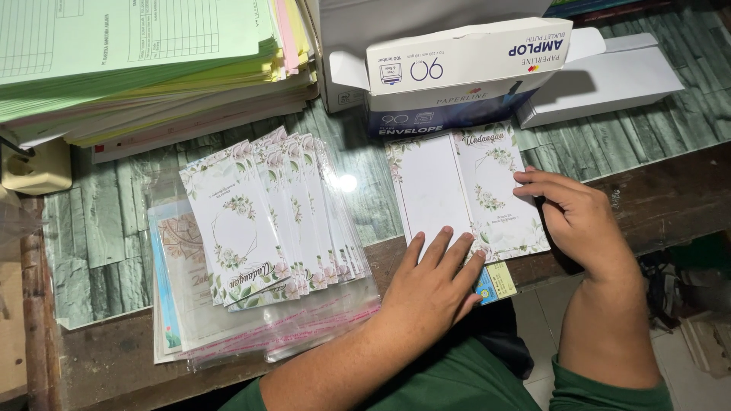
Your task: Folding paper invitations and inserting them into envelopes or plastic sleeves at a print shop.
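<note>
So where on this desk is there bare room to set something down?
Bare green mat lies between the beige holder and the fanned floral cards, and again between those cards and the open card under both hands. The back edge is crowded: paper stack, envelope box.

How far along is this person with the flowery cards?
Done: a fanned pile of folded cards lies on clear sleeves. In hand: the left hand and right hand press one open card flat. What remains cannot be told.
</note>
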